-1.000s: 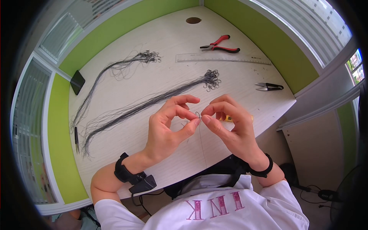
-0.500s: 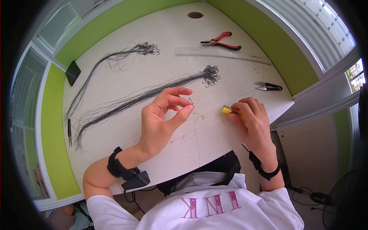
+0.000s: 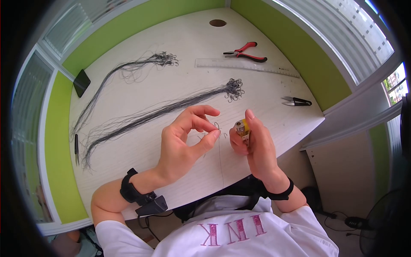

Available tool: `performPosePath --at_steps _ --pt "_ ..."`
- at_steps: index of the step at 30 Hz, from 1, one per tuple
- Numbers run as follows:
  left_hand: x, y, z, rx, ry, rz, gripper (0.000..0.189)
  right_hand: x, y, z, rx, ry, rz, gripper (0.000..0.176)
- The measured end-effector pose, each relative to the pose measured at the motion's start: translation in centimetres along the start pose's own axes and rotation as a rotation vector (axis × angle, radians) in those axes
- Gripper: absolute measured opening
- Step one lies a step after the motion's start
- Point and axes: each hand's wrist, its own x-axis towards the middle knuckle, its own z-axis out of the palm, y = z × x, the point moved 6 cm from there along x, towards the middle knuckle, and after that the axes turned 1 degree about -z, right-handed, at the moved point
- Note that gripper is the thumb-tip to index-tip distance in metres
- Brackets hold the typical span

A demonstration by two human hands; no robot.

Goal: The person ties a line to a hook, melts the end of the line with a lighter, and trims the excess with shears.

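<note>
Between thumb and index finger, my left hand [image 3: 182, 139] pinches a small fishing hook [image 3: 217, 125]. A thin dark line [image 3: 221, 160] hangs from it toward the desk's front edge. My right hand [image 3: 259, 147] is wrapped round a yellow lighter [image 3: 242, 129], its metal top up and the thumb raised beside it; no flame shows. The lighter is close to the hook, a small gap apart. Behind the hands lies a bundle of hooks [image 3: 233, 89] tied to long dark lines [image 3: 158, 112].
A second hook-and-line bundle [image 3: 165, 59] lies at the back left. Red-handled pliers [image 3: 248, 53] and a clear ruler [image 3: 239, 64] are at the back right, with thread snips [image 3: 296, 101] near the right edge. Tweezers [image 3: 77, 150] and a black phone-like object [image 3: 81, 83] sit at the left.
My right hand has moved left toward the hook and turned the lighter upright, its thumb lifting. My left hand has shifted slightly right and down, still pinching the hook.
</note>
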Motion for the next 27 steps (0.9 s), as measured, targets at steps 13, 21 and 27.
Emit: performPosePath --at_steps 13,21,27 --pt "-0.1 0.5 0.0 -0.005 0.005 0.037 0.004 -0.1 0.5 0.0 -0.047 -0.036 0.008 0.046" --pt "-0.2 0.8 0.2 -0.018 -0.005 0.050 0.004 -0.3 0.4 0.7 -0.123 -0.017 0.018 0.047" --pt "-0.1 0.8 0.1 -0.022 -0.002 0.045 0.004 -0.2 -0.3 0.0 -0.058 0.002 -0.041 0.044"
